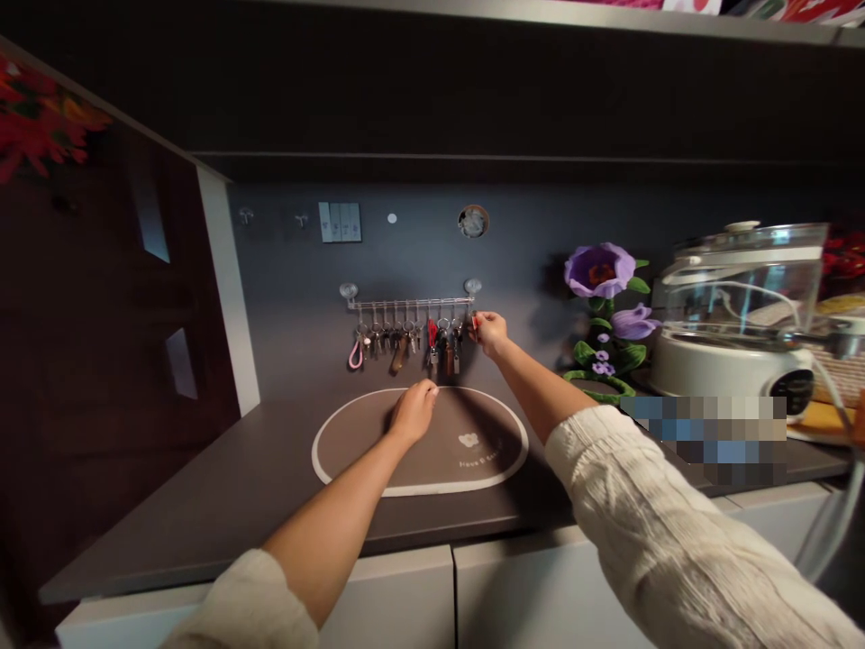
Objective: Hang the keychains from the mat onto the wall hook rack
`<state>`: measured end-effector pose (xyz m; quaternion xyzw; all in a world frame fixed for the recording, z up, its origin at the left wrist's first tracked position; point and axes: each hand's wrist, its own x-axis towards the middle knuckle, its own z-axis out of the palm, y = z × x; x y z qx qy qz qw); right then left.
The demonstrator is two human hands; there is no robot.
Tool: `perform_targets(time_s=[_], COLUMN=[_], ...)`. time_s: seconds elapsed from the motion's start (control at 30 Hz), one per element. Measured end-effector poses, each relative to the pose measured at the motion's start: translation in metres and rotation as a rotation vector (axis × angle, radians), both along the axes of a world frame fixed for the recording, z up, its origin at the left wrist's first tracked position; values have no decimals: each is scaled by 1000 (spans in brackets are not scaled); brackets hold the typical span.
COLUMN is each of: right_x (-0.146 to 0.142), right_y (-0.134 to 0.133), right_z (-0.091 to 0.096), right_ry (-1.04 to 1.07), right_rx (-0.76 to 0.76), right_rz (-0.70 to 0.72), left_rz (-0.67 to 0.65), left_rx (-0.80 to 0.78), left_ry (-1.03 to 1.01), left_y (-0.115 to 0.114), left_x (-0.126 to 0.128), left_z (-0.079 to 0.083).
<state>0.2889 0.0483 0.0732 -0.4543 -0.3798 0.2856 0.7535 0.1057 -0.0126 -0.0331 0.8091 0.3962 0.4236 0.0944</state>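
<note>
A clear rack (412, 303) with hooks is fixed to the dark wall by suction cups, and several key rings with keys (405, 335) hang along it. Among them are a pink loop (355, 354), a brown fob (400, 353) and a red strap (432, 333). My right hand (489, 332) is at the rack's right end, its fingers pinched on a small red item. Over the oval brown mat (358, 451) is my left hand (414, 411), with its fingers curled closed; whether anything is inside is hidden.
Right of the hands stand purple fabric flowers (600, 270) and a white appliance with a clear top (733, 351). A shelf (432, 99) overhangs the counter (223, 505). On the wall are a switch panel (340, 223) and a round hole (473, 221).
</note>
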Motion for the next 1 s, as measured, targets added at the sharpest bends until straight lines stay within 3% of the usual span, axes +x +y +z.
perform_targets(time_s=[0.3,0.53,0.7,0.8,0.9,1.0], right_x=[4,7,10,4,-11,-30], right_y=[5,-9,-35,-57,-83,-111], right_z=[-16,-27,-36,-40,-41,-44], right_ry=[17,-31,-49,-119,-222,-340], right_rx=[-48,-92,-220,-258,-192,-73], right_rz=[63,115,27,52,152,250], left_rz=[1,30,-15,-34,-79,-205], left_rx=[-15,-26,-46,-125,-214,-197], left_ry=[-24,-27,-96,-200,-320,-381], left_y=[4,4,-1,-8,-22,-45], left_x=[0,-2,-3,-5,-13,-27], left_z=[-2,-3,-1,3,11,23])
